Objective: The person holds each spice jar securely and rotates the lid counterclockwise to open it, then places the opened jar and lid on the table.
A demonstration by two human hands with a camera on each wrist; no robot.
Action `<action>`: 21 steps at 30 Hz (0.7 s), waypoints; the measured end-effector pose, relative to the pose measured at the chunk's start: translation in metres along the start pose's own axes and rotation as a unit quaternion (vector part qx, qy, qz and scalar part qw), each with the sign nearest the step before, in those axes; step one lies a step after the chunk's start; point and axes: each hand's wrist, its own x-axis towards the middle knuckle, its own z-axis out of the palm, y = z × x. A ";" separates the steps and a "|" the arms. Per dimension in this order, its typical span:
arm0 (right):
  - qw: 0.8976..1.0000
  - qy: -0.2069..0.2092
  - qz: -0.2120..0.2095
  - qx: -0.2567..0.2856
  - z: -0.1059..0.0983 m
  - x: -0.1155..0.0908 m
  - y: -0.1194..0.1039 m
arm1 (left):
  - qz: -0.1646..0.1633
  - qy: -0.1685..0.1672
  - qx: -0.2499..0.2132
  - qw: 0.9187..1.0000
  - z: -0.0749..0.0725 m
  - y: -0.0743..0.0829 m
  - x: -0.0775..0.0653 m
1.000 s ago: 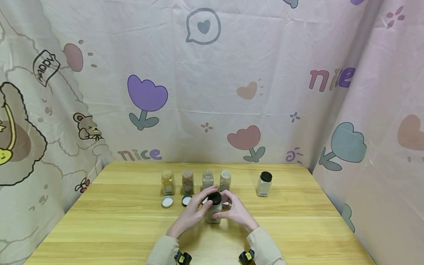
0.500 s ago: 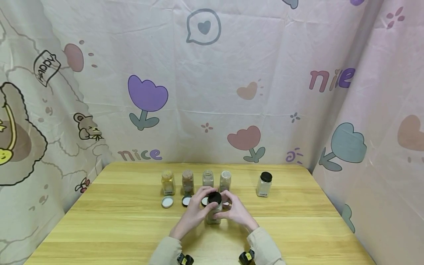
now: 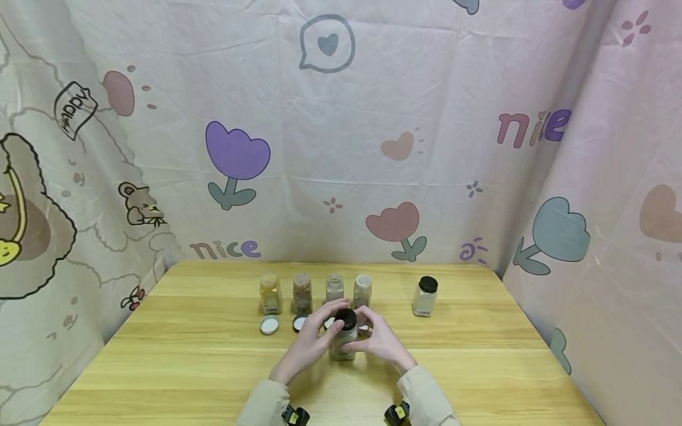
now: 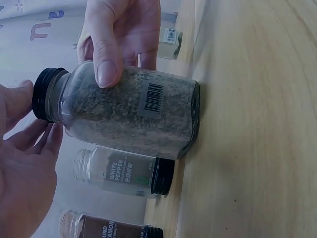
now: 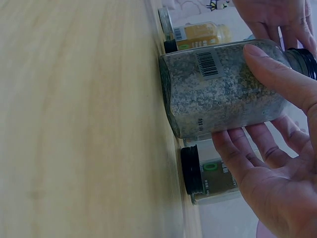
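A square glass spice jar (image 4: 129,111) with greyish flaky contents stands upright on the table in front of the person. Its black lid (image 3: 346,319) is on the neck. My left hand (image 3: 311,343) grips this lid, with the thumb on the near side and the fingers behind. Lower down, my right hand (image 3: 379,341) holds the jar's body; in the right wrist view its thumb (image 5: 270,69) lies across one face, with fingers around the opposite side. A barcode label (image 5: 209,63) shows on the glass.
Behind stand a yellow spice jar (image 3: 270,297), a brown one (image 3: 302,296), a white pepper jar (image 4: 121,171) and another uncapped jar (image 3: 363,290). Loose lids, including a white-lined lid (image 3: 269,325), lie before them. Farther right is a black-lidded jar (image 3: 425,299).
My left hand has twisted at the lid, its thumb swinging right and then back left. The right hand and the jar have stayed in place.
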 end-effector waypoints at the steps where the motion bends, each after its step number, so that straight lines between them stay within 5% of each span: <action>1: 1.000 0.001 -0.002 -0.001 0.000 0.000 0.000 | 0.002 -0.003 0.002 1.000 0.000 0.000 0.000; 13: 1.000 0.000 -0.007 -0.001 0.001 0.001 0.002 | -0.005 0.052 0.046 0.998 0.006 0.001 0.001; 21: 1.000 0.001 -0.021 0.001 0.001 0.001 0.002 | -0.003 0.028 0.049 0.998 0.003 0.002 0.000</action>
